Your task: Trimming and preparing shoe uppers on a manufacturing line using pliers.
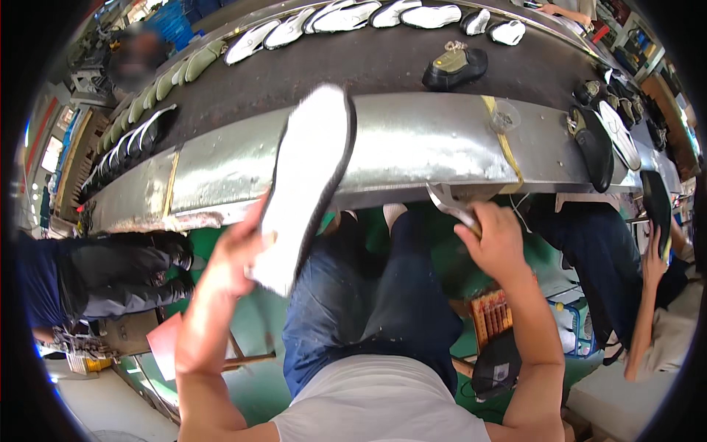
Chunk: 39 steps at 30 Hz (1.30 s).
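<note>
My left hand is closed round the heel end of a shoe. Its white underside faces me, framed by a black edge, and its toe points away over the metal front of the bench. To the right, my right hand grips a metal hand tool with a curved, pointed head and a yellowish handle. The tool's head lies close to the bench's front edge, apart from the shoe. Its exact kind is hard to make out, as my fingers cover much of it.
A dark belt runs behind the metal ledge. White-bottomed shoes line its far side; green ones stand at left. An olive-and-black shoe sits on the belt. A co-worker's hand holds a dark shoe at right.
</note>
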Available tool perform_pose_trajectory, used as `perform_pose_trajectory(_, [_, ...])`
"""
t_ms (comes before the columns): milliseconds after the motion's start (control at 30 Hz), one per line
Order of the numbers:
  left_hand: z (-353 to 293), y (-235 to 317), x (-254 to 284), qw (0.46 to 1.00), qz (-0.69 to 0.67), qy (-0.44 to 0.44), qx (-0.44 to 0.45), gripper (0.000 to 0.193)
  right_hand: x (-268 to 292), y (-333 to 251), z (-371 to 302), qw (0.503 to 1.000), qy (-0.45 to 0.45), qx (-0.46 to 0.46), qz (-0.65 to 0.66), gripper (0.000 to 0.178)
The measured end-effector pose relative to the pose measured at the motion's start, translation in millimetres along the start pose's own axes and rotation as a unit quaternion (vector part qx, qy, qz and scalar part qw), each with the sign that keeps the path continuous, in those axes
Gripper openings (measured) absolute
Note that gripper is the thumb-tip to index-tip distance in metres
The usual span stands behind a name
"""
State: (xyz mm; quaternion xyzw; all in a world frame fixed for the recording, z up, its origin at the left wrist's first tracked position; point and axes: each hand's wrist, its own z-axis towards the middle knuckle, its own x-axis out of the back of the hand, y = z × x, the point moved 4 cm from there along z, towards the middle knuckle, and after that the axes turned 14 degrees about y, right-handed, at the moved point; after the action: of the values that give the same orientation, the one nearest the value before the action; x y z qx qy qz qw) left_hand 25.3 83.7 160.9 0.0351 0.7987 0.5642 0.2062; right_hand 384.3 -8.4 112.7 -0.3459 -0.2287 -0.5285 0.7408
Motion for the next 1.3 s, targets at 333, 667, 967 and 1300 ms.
perform_pose_trajectory(333, [376, 56, -112, 0.436, 0.781, 0.034, -0.445, 0.064, -50, 85, 71, 0.997, 0.059, -0.033, -0.032, 0.042])
perform_pose_trajectory(667, [539, 115, 17, 0.709, 0.516, 0.281, -0.390, 0.055, -50, 99, 79, 0.997, 0.049, -0.030, -0.041, 0.050])
perform_pose_trajectory(967, [660, 137, 46, 0.627, 0.667, 0.293, -0.275, 0.091, -44, 98, 72, 0.999, 0.006, -0.021, -0.044, 0.050])
perform_pose_trajectory(1300, [654, 143, 14, 0.781, 0.566, 0.135, -0.227, 0.086, -52, 91, 87, 0.998, 0.008, -0.037, -0.054, 0.048])
